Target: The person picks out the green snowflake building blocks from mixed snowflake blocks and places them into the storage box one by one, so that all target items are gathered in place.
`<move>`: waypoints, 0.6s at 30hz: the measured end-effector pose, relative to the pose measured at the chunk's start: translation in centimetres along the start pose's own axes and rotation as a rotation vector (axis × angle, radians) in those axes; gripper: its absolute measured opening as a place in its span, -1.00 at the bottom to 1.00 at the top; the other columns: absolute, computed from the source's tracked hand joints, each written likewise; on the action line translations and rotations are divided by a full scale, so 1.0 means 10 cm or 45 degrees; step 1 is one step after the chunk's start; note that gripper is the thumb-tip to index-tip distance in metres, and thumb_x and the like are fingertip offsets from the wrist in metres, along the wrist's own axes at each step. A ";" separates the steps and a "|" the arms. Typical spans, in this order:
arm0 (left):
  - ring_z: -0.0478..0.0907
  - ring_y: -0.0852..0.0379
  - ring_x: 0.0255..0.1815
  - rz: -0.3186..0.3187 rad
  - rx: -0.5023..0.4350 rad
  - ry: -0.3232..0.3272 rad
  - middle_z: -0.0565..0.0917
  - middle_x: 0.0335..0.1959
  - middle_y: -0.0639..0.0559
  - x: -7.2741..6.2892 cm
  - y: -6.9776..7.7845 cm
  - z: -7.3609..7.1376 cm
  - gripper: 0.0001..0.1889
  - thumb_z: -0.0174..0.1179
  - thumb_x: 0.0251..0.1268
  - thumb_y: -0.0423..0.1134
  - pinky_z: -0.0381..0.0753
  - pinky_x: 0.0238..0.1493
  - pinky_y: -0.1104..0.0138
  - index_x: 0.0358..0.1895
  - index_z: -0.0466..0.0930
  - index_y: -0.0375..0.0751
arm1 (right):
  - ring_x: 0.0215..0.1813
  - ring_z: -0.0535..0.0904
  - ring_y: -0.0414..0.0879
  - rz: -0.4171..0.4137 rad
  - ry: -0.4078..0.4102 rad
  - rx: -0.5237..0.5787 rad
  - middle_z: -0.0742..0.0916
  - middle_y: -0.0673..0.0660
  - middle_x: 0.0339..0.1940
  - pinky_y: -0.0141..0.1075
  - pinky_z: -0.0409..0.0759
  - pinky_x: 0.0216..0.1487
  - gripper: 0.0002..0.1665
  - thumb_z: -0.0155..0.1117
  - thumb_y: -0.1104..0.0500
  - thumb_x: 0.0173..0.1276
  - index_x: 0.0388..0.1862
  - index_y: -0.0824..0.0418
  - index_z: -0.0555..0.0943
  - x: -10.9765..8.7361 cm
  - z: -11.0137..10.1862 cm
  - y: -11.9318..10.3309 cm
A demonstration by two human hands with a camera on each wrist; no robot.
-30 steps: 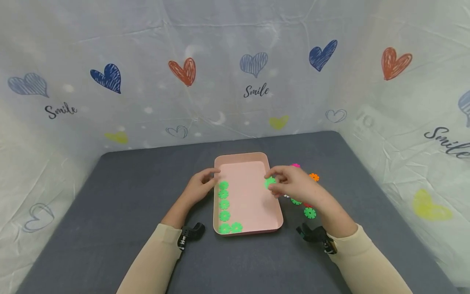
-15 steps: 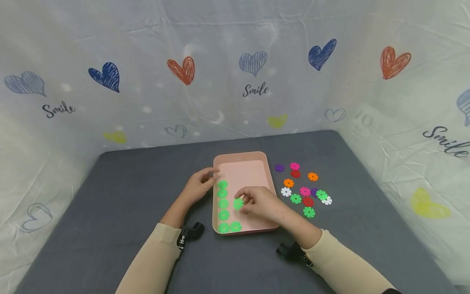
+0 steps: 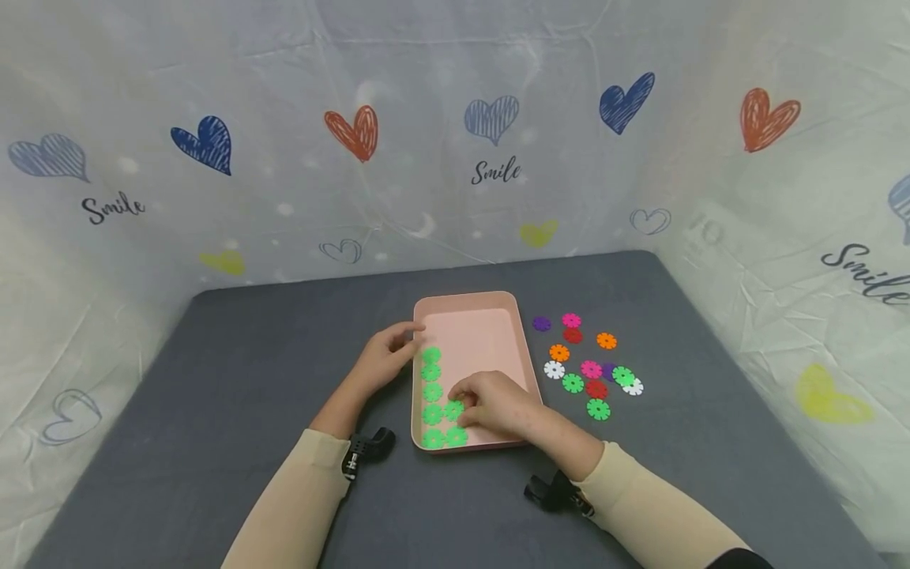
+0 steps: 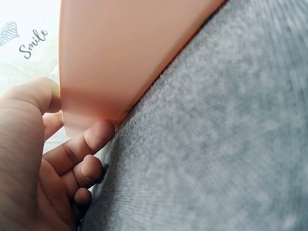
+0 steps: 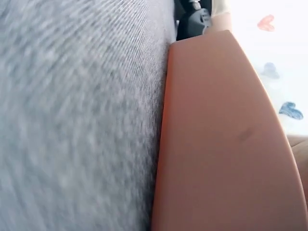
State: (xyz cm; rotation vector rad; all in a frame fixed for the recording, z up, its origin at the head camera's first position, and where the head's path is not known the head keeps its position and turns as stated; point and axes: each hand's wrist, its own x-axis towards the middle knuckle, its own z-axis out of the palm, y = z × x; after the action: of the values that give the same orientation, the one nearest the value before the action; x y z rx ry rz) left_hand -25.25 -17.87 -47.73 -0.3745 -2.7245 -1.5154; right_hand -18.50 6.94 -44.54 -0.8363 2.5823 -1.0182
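In the head view, the pink tray [image 3: 490, 340] lies on the table with several green snowflake discs [image 3: 432, 392] along its left side and front left corner. My left hand [image 3: 384, 357] is at the tray's left rim. The left wrist view shows that hand [image 4: 62, 154] with a digit over the rim and a fingertip against the outer wall, gripping it. Inside the tray, my right hand [image 3: 498, 403] pinches one green snowflake disc [image 3: 453, 410] beside the left column. The right wrist view has mostly the tray's outer wall [image 5: 221, 134]; the fingertips are hidden there.
Right of the tray, loose snowflake discs lie scattered on the grey table [image 3: 284, 379]: purple [image 3: 542, 324], pink [image 3: 571, 320], orange [image 3: 607, 341], white [image 3: 554, 370], red [image 3: 596, 389] and green [image 3: 599, 409]. A printed sheet [image 3: 426, 190] hangs behind the table.
My right hand has carried the green disc from the tray's right rim leftward and down beside the left column. My left hand has stayed at the rim.
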 end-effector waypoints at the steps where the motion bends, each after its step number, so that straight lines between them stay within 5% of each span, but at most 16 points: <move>1: 0.48 0.01 -0.37 -0.002 0.003 0.001 0.68 -0.22 -0.08 0.00 0.00 0.00 -0.64 0.16 0.54 -0.18 0.47 -0.34 0.19 0.31 0.61 -0.06 | -0.37 0.48 -0.21 -0.006 -0.011 -0.007 0.60 -0.10 -0.50 -0.28 0.50 -0.16 -0.66 0.54 0.30 0.24 0.02 0.24 0.75 -0.01 -0.03 -0.01; 8: 0.49 0.01 -0.33 -0.032 0.025 -0.009 0.68 -0.13 -0.11 -0.01 -0.01 0.01 -0.63 0.16 0.55 -0.15 0.46 -0.32 0.19 0.33 0.60 -0.03 | -0.44 0.48 -0.18 -0.002 0.035 -0.011 0.62 -0.05 -0.35 -0.29 0.49 -0.37 -0.64 0.43 0.25 0.38 0.14 0.24 0.71 -0.17 -0.55 -0.03; 13: 0.48 -0.02 -0.35 -0.029 0.013 -0.001 0.67 -0.19 -0.10 -0.02 0.00 0.01 -0.64 0.16 0.56 -0.15 0.46 -0.33 0.17 0.32 0.61 -0.01 | -0.37 0.53 -0.10 0.151 0.113 -0.061 0.64 -0.01 -0.30 -0.21 0.54 -0.28 -0.67 0.36 0.18 0.45 0.15 0.22 0.70 -0.36 -1.01 0.16; 18: 0.46 0.00 -0.38 -0.027 0.020 0.000 0.65 -0.27 -0.07 0.00 0.00 0.01 -0.65 0.15 0.56 -0.15 0.45 -0.34 0.17 0.32 0.61 0.00 | -0.36 0.49 -0.11 0.343 0.012 -0.155 0.61 0.02 -0.39 -0.18 0.49 -0.23 -0.70 0.44 0.21 0.36 0.01 0.30 0.70 -0.49 -1.25 0.43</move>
State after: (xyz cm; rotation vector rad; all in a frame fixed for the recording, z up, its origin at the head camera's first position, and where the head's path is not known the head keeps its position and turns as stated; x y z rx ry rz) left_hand -25.24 -17.83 -47.81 -0.3462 -2.7474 -1.4979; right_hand -21.55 19.27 -38.34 -0.4908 2.6926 -0.7964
